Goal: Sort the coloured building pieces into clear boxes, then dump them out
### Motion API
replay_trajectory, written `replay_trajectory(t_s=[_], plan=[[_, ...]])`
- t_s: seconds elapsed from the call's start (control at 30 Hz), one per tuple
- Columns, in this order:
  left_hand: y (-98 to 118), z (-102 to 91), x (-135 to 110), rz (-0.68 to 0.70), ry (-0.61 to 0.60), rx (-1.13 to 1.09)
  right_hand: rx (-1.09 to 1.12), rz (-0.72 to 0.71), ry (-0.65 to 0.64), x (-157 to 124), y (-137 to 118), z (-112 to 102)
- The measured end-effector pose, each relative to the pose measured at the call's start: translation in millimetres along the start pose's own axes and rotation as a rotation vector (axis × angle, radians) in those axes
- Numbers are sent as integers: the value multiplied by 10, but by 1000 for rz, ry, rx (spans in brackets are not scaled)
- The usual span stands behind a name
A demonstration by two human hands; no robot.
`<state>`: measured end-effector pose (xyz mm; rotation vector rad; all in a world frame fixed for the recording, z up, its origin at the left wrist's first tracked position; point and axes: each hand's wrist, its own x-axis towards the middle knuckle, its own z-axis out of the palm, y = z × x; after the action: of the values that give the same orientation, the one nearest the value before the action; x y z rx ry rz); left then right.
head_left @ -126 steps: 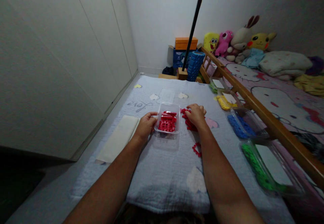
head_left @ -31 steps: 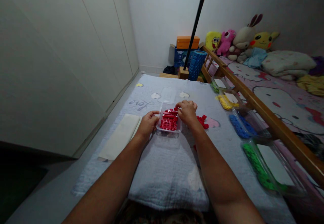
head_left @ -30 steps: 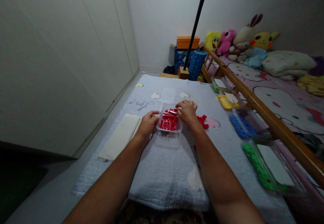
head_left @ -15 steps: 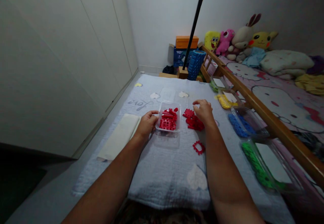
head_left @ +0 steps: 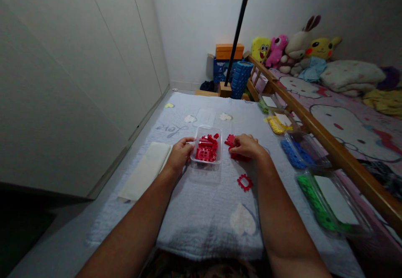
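Note:
A clear plastic container (head_left: 220, 144) with red interlocking building pieces (head_left: 206, 148) inside sits on the cloth before me. My left hand (head_left: 181, 154) grips its left wall, thumb and fingers closed at the rim. To the container's right, my right hand (head_left: 248, 146) is bent down over a loose pile of red pieces (head_left: 230, 140), covering most of it. Its thumb and fingertips close on a red piece at the pile's left side; the hand hides how much is gripped. Nearer to me lies a single red notched frame piece (head_left: 244, 182), apart from both hands.
Clear containers of green pieces (head_left: 317, 202), blue pieces (head_left: 293, 152) and yellow pieces (head_left: 278, 125) line the right edge by the wooden bed rail (head_left: 301, 110). A folded off-white cloth or paper (head_left: 146, 171) lies left. Behind the table stand a black pole (head_left: 237, 31) and boxes.
My right hand has lowered and moved left onto the red pile, its fingers closing there. My left hand stays on the container. The whole view has shifted slightly.

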<state>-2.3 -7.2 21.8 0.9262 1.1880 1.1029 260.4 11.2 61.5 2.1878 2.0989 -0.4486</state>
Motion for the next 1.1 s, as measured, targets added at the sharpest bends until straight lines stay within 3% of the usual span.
replay_trajectory(t_s=[0.33, 0.53, 0.63, 0.83, 1.1], plan=[[3, 0, 6, -4, 4, 2, 29, -36, 145, -28, 5, 112], [-4, 2, 14, -14, -2, -19, 324, -131, 387, 56, -47, 69], [6, 13, 4, -15, -1, -38, 303, -165, 467, 86, -227, 62], [21, 29, -3, -30, -9, -73, 130, -182, 479, 150, -605, 108], [-9, 0, 22, -19, -14, -60, 97, -166, 456, 242, -671, 176]])
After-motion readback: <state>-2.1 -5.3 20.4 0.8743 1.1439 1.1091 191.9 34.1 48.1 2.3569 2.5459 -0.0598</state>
